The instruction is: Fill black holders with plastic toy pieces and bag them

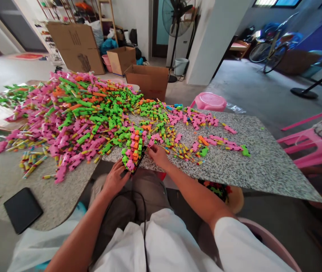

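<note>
A narrow dark tray [141,158] sits at the table's near edge, packed with rows of small pink, green and orange animal-shaped plastic pieces [134,145]. My left hand [116,179] grips its near left corner, fingers along the side and thumb at the front. Just right of the tray, my right hand [157,155] is closed in a pinch. Its fingertips are close to a pink piece [153,140], and whatever they hold is hidden. Loose yellow, red and blue stick-like parts [182,150] lie to the right of that hand.
A large heap of pink, green and orange pieces [78,109] covers the left and back of the speckled stone table [262,162]. A black flat case [23,210] lies at left. Beyond stand an open carton [148,81], pink stool [209,101] and fan [174,19]. A person sits at far right.
</note>
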A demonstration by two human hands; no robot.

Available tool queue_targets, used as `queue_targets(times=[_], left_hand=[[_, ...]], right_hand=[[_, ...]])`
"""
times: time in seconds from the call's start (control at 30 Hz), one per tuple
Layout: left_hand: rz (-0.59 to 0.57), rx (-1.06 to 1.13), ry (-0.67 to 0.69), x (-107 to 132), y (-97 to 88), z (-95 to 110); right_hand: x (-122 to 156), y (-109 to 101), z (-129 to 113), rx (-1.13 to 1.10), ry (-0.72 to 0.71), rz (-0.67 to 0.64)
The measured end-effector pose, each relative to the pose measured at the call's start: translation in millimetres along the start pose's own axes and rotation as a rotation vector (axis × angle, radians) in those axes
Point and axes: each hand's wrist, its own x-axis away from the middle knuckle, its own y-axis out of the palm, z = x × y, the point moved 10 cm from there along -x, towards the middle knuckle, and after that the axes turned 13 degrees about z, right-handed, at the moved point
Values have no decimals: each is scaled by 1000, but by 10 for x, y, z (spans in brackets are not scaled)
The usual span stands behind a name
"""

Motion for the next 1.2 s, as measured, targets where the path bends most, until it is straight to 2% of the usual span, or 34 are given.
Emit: queue_targets(times=[0.1,0.23,0.43,0.63,0.93,1.13,1.2], left_hand=[[-2,1,11,-2,-15,33],[-7,9,15,0,-28,56],[2,9,9,3,-36,47],[-18,2,-4,9,-16,27],[2,7,15,0,-32,39],[23,28,-6,-16,-34,9],[32,21,-14,-23,-40,12]], right_hand=[[-12,148,-20,14,-57,-14],[-69,186,-82,69,-152,-55],[-87,245,-80,141,-143,-83],[-43,315,-24,310,-104,-90],[68,364,-179,635,-234,-87],[18,423,-186,729,-201,-175],[-18,407,-216,742,-188,-243]])
